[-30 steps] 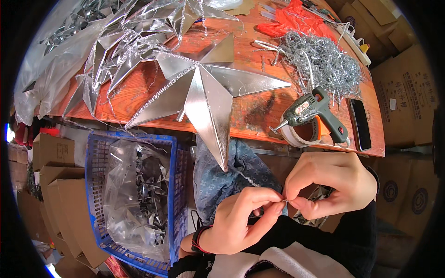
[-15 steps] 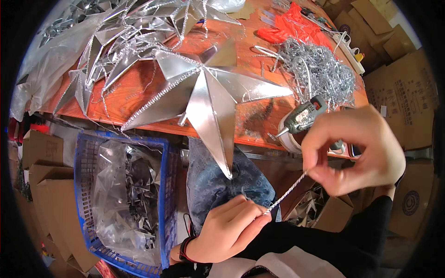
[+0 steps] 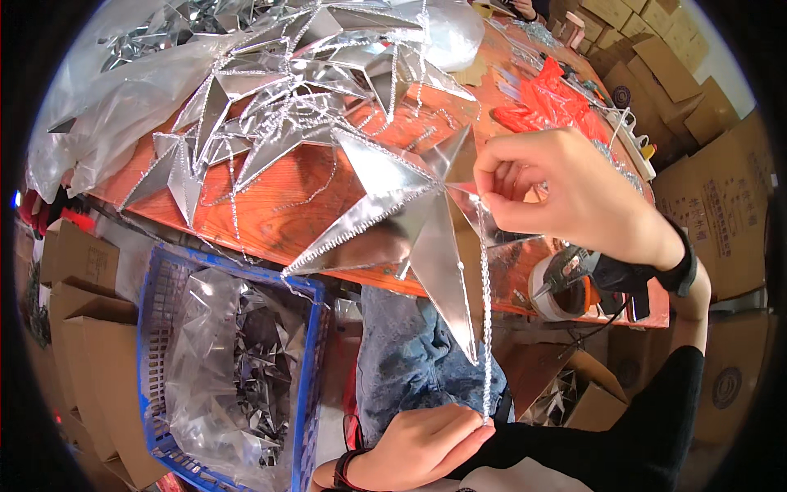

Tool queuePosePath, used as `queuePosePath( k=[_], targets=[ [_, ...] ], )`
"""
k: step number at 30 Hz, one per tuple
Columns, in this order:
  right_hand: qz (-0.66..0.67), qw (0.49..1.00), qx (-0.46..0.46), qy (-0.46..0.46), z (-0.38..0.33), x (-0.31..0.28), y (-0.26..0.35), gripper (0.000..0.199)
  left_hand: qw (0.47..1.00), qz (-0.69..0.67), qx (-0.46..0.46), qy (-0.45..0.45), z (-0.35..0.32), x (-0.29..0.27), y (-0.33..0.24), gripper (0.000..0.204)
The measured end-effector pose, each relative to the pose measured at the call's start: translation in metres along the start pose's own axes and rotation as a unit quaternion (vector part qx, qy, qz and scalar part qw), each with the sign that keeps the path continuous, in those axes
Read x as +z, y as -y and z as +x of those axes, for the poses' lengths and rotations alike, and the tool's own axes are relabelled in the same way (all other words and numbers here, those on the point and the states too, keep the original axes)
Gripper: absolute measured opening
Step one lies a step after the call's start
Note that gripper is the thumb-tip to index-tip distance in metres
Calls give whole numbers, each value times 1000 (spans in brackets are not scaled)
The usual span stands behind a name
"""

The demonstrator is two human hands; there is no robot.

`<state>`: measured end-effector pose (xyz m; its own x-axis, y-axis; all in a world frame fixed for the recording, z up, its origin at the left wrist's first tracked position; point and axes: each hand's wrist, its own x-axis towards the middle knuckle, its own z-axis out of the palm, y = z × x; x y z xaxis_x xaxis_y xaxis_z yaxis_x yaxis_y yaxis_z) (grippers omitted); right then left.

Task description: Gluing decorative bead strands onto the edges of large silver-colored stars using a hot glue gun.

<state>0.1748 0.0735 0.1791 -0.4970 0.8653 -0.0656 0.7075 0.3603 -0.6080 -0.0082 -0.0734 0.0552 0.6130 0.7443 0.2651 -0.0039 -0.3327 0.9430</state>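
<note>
A silver five-pointed star (image 3: 443,246) lies at the table's front edge, its lowest point hanging over the edge. Silver twisted trim runs along its left arm. Between my hands a length of silver twisted cord (image 3: 486,328) is stretched almost straight up and down, beside the star's lower point. My left hand (image 3: 426,447), low over my lap, pinches the cord's bottom end. Higher up, my right hand (image 3: 566,193) pinches the upper end near the star's centre, covering part of its right arm.
A glue gun (image 3: 566,269) rests at a round container (image 3: 548,299) on the right. More trimmed silver stars (image 3: 270,123) crowd the back left. A blue crate (image 3: 310,369) with bagged silver pieces stands below left. A red plastic bag (image 3: 549,98) and cardboard boxes (image 3: 713,189) are at right.
My right hand has gone up and left to the star's middle, pulling the cord from slanted to upright. My left hand is slightly lower. The whole view has shifted.
</note>
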Motion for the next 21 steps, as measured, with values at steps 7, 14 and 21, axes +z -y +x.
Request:
queuePosePath(
  k=[7, 14, 21],
  targets=[
    [-12, 994, -92, -56, 16, 17, -15, 8, 999, 10, 49, -6, 11, -6, 2, 7],
    [-31, 995, -87, -49, 23, 20, -21, 10, 996, 13, 83, -30, 16, -4, 8, 9],
    [-33, 993, -100, -50, 24, 21, -22, 10, 993, 8, 106, -47, 16, 2, 15, 9]
  ],
)
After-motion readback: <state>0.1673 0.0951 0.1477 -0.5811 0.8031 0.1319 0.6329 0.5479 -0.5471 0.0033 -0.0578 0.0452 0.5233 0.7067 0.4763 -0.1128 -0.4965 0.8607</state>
